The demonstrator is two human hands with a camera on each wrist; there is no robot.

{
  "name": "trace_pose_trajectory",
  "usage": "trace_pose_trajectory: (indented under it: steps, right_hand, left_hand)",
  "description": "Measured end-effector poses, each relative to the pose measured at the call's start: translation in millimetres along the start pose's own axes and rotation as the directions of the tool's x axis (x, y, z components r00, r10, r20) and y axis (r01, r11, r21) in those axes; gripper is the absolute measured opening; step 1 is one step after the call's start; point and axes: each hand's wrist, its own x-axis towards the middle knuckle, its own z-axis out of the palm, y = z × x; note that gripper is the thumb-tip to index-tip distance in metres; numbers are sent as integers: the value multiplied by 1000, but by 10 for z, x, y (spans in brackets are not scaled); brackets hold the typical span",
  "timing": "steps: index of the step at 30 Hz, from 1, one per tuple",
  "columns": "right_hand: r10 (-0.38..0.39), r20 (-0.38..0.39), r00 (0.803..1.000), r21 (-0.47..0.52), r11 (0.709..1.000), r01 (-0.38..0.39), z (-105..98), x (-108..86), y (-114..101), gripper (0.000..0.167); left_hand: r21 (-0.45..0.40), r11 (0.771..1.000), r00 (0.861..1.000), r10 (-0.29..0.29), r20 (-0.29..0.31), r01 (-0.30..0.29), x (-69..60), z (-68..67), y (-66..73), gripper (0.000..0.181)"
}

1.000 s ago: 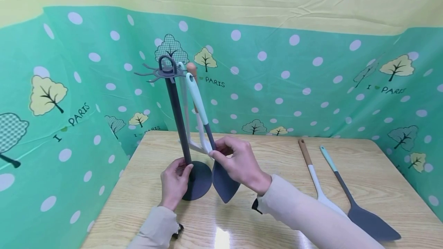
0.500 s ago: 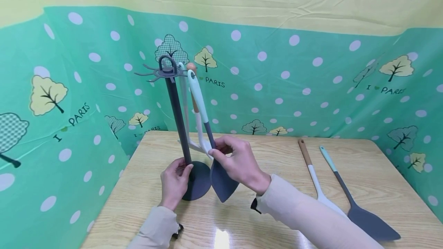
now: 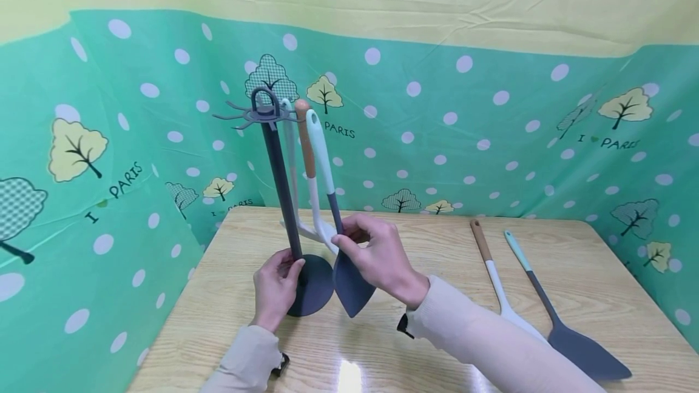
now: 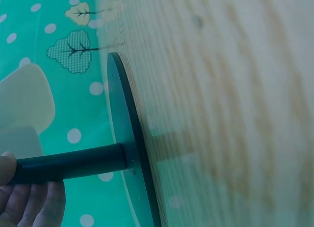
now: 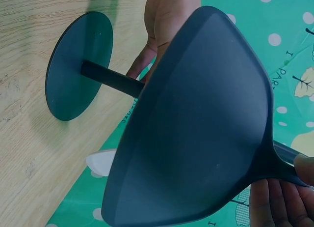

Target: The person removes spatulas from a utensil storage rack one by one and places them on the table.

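Note:
My left hand (image 3: 275,288) grips the dark pole of a utensil stand (image 3: 281,187) just above its round base (image 3: 317,287), which rests on the table. My right hand (image 3: 379,256) pinches a spatula (image 5: 191,119) by its neck, dark blade down and mint handle up. The handle's holed end is beside the stand's hooks (image 3: 262,115), slightly right of a hook tip; whether they touch I cannot tell. Behind it, a brown-handled white utensil (image 3: 306,144) and a mint-handled pale one (image 3: 290,138) hang from the stand. Their lower ends are partly hidden.
A brown-handled white utensil (image 3: 496,278) and a dark turner with a mint handle (image 3: 584,347) lie on the right of the wooden table (image 3: 437,241). My right sleeve covers part of the white one. A green patterned cloth (image 3: 415,114) stands behind and at the sides.
The spatula's handle end has shifted right and slightly up, away from the hooks, showing more of the brown handle behind. The left hand and the stand have stayed put.

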Motion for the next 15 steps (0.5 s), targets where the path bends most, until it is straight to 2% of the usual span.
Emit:
trace_pose_trajectory:
  steps: [8,15]
  right_hand:
    - [7,-9,1000,-1,1000,-7,-43,-26,-3,10]
    - [63,-1,998,-13,998,-63,-91,-64,2,9]
  left_hand:
    - [-10,1000,1000,-8,6,8,-6,3,-17,16]
    - [1,1000,1000,-10,-2,10,-2,7,-8,16]
